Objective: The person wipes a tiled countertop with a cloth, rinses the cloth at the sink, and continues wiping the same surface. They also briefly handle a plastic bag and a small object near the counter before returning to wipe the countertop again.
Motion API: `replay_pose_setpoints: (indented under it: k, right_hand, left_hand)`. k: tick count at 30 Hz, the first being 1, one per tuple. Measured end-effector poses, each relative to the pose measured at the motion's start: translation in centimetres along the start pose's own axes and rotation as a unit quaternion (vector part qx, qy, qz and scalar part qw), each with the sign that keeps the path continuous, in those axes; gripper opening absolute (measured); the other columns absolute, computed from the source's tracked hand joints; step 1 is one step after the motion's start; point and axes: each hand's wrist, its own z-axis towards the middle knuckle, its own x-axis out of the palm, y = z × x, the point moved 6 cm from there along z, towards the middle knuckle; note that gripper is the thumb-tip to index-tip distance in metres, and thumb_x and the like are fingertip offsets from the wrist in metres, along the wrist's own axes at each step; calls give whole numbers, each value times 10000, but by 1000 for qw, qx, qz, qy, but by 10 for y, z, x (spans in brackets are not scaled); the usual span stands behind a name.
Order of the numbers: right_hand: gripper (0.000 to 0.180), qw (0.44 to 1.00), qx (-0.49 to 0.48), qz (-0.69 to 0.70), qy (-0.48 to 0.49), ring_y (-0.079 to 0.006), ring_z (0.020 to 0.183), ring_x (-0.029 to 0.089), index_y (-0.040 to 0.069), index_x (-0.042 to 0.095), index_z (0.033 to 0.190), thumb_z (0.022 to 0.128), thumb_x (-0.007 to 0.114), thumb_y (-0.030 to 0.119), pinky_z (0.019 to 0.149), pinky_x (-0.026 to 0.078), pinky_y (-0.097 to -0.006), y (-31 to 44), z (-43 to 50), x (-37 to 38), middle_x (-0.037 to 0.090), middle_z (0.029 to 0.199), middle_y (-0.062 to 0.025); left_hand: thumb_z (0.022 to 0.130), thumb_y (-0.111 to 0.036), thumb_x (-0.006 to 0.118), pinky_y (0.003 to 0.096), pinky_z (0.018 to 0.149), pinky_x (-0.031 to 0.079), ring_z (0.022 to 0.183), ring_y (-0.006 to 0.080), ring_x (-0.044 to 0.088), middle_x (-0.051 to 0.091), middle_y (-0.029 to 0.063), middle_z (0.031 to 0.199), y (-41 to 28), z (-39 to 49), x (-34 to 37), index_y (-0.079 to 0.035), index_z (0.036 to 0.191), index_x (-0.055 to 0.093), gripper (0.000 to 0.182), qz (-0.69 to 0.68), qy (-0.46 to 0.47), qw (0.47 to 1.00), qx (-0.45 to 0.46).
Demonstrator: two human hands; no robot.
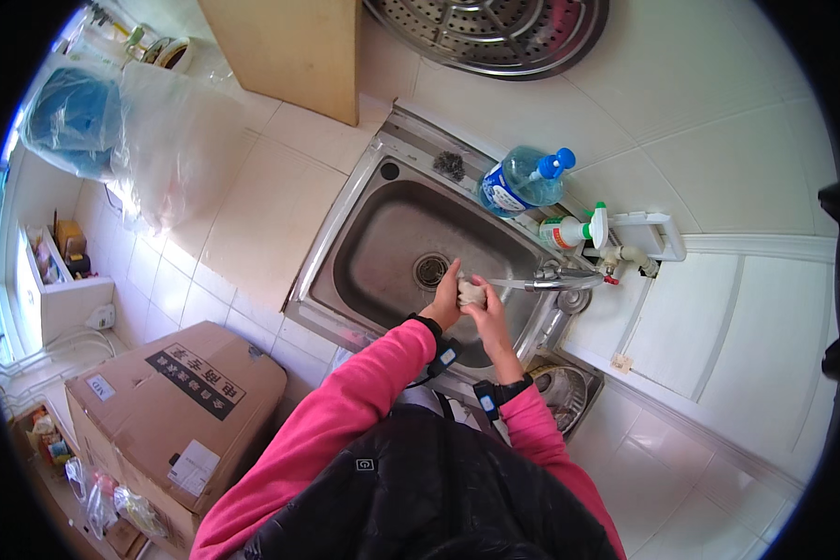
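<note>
Over the stainless steel sink (392,231), both my hands are around a small pale, wet-looking object (471,293), perhaps a cloth. My left hand (448,297) holds it from the left side, thumb pointing up. On its right side, the fingers of my right hand (488,315) are closed against it. Water runs from the chrome faucet (567,281) toward my hands. The round drain strainer (432,271) lies just left of them. What the object is exactly cannot be told, as my fingers cover part of it.
Along the sink's back ledge are a steel wool scrubber (449,165), a blue pump bottle (521,183) and a spray bottle (567,231). A perforated steel steamer tray (504,31) leans behind. A large cardboard box (182,406) stands at left; a strainer basket (560,392) sits at right.
</note>
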Motion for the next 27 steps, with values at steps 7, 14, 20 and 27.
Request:
replay_pose_setpoints:
  k: [7,14,20,27]
  right_hand:
    - [432,962,-186,-179,-93,-380,1125,547,-8,481,1280,932,582,227,942,430,-422,-11,14,18,568,1217,-209]
    - [309,973,97,93,-190,-204,914,619,-45,582,1145,855,583,61,805,481,-327,-73,44,-35,647,1032,-112]
    - [355,975,-147,-133,-99,-275,874,611,31,564,1212,879,600,147,818,484,-371,-8,-13,5,652,1055,-147]
    - [455,983,27,-78,-165,-297,948,586,-13,487,1303,928,544,237,863,449,-378,-49,48,-17,613,1055,-203]
  left_hand:
    - [970,-248,517,373,783,512,891,208,618,627,51,982,9,7,-13,-71,1019,620,211,208,76,960,172]
    - [970,-302,517,409,938,434,1027,198,582,626,53,1108,2,-36,12,-126,1139,591,255,146,-129,979,51]
    - [974,-367,523,386,804,502,873,204,590,610,44,958,5,-21,16,-147,1123,588,274,-5,-10,1000,12]
    - [1008,-362,474,344,785,487,853,163,578,630,31,969,29,-36,14,-101,1096,607,306,79,-86,992,40]
